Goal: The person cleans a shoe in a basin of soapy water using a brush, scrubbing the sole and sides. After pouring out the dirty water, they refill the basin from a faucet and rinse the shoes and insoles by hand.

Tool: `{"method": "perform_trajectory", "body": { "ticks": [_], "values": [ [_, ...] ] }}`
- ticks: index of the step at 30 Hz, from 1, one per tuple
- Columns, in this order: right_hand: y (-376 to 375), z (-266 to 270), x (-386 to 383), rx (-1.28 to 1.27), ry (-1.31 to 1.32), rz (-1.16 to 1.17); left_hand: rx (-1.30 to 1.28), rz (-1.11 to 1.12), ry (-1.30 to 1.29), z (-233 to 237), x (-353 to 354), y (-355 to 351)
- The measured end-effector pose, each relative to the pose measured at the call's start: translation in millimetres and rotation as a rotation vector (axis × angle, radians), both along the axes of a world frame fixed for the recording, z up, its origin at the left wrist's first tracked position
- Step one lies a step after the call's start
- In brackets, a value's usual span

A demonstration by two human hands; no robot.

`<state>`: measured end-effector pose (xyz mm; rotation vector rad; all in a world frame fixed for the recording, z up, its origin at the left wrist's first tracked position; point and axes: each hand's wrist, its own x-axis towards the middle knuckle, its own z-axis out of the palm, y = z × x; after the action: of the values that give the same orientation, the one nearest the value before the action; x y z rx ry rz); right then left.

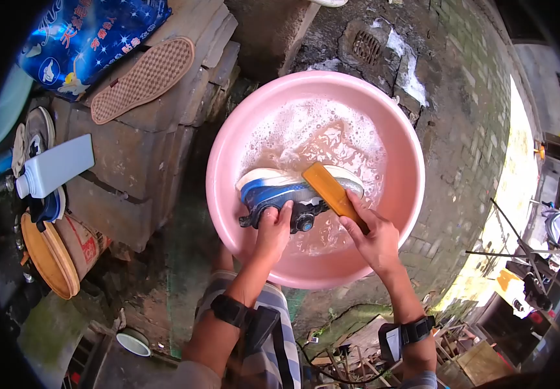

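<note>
Both my hands grip: left (272, 233) on the shoe (273, 189), probably soft and slippery, best held by its near side, right (378, 238) on the brush (328, 185).

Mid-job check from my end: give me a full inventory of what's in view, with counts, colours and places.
basin: one, pink, centre
soapy water: brownish with white foam, in the basin
shoe: one, blue, dark and white, in the basin
brush: one, orange-brown, against the shoe
insole: one, tan, upper left
bag: one, blue, upper left
bottle: one, pale blue, left
drain grate: one, dark, beyond the basin
bowl: one, pale, lower left
far-right clutter: mixed colours, too small to count
wrist straps: two, black, one per arm
left hand: one, holding the shoe
right hand: one, holding the brush
</note>
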<state>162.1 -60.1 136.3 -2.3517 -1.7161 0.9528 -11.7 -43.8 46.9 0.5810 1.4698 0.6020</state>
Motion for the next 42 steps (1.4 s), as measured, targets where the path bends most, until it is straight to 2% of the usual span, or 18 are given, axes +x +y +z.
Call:
{"method": "perform_trajectory", "body": {
  "ticks": [3, 6, 11, 12, 15, 17, 19, 20, 22, 23, 25, 28, 30, 33, 35, 37, 41, 42],
  "values": [
    [-17.9, 1.9, 30.9, 0.101, -0.048, -0.090, -0.083, 0.027, 0.007, 15.9, -1.4, 3.1],
    [-9.0, -6.5, 0.0, 0.022, -0.038, 0.033, -0.113, -0.028, 0.044, 13.3, -1.9, -1.5],
    [22.3, -33.0, -75.9, 0.025, 0.087, 0.186, -0.240, 0.466, -0.368, 2.5, -0.8, -3.3],
    [21.8, -31.9, -77.5, 0.049, 0.146, 0.214, -0.268, 0.466, -0.358, -1.4, -2.0, -8.8],
    [7.3, -18.6, -33.3, 0.046, 0.040, 0.192, -0.226, 0.257, -0.270, -24.0, -2.2, -12.3],
    [-14.8, -19.1, 26.1, 0.114, -0.002, 0.062, -0.220, 0.276, -0.246, -23.3, -1.4, -3.6],
    [-11.9, -13.8, 26.1, 0.130, -0.070, 0.089, -0.106, 0.134, -0.203, -8.5, -2.9, 9.8],
    [-18.1, -7.4, 26.8, 0.136, -0.141, 0.096, -0.122, 0.198, -0.259, -7.4, -1.1, 12.0],
    [-9.1, -23.1, -9.4, -0.020, -0.056, -0.007, -0.127, 0.248, -0.251, -8.5, 6.0, 14.9],
    [-5.3, -34.8, -36.8, 0.137, 0.089, -0.033, -0.125, 0.260, -0.195, -13.1, 7.3, 12.0],
    [14.2, -35.7, -72.2, 0.054, 0.143, -0.001, -0.149, 0.275, -0.221, -19.1, 4.8, 9.9],
    [10.8, -34.5, -55.5, 0.048, 0.168, 0.042, -0.182, 0.345, -0.322, -19.4, 3.9, 9.4],
    [1.6, -34.4, -35.1, 0.140, 0.046, 0.076, -0.200, 0.302, -0.283, -17.3, 2.7, 13.2],
    [-21.0, -21.0, 19.5, 0.074, -0.048, 0.021, -0.208, 0.257, -0.236, -10.9, 7.4, 20.7],
    [-23.6, -1.7, 30.5, 0.036, -0.153, 0.013, -0.022, 0.194, -0.299, -9.9, 7.2, 22.3],
    [-19.8, 14.7, 40.6, 0.021, -0.254, 0.017, -0.039, 0.216, -0.295, -10.1, 4.1, 23.7],
    [-21.4, 28.6, 46.4, -0.003, -0.252, -0.031, -0.061, 0.121, -0.147, -0.6, -4.1, 20.9],
    [-15.3, 26.0, 40.5, 0.000, -0.181, -0.008, -0.115, -0.057, 0.004, 11.8, -9.4, 25.5]
  ]
}}
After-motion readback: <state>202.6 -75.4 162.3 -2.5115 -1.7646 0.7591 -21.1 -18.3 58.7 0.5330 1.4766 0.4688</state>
